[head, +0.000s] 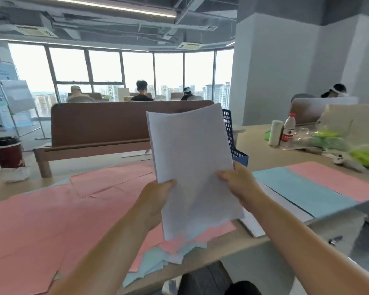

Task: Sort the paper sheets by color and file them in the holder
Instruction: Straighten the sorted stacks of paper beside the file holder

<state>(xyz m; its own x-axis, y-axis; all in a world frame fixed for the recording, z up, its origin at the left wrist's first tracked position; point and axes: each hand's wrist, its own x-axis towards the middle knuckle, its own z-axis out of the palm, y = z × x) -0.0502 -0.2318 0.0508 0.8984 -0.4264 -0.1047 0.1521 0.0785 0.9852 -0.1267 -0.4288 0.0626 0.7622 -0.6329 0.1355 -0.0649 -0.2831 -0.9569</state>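
Head view: I'm seeing both hands gripping the white stack (192,158) at its lower half. The left hand (158,194) is pinching the left edge with the thumb on the front face, and the right hand (237,179) is curling round the right edge, with the other fingers hidden behind the paper. Stack is standing near upright, long axis running up and away from me, top leaning slightly right, bottom edge hanging above a mixed pink-and-blue pile (179,248) at the table's near edge. Blue mesh holder (232,137) is sitting right behind the stack, poking out past its right edge, so it's lying forward and a bit right of the fingers; right hand is the nearer one. I'm judging the next move as carrying the stack forward and lowering it short edge first into a slot. Can't tell which slots are free, the paper is hiding them. Pink sheets (41,220) are covering the table (264,150) on the left, and a blue sheet (303,188) is lying on the right.
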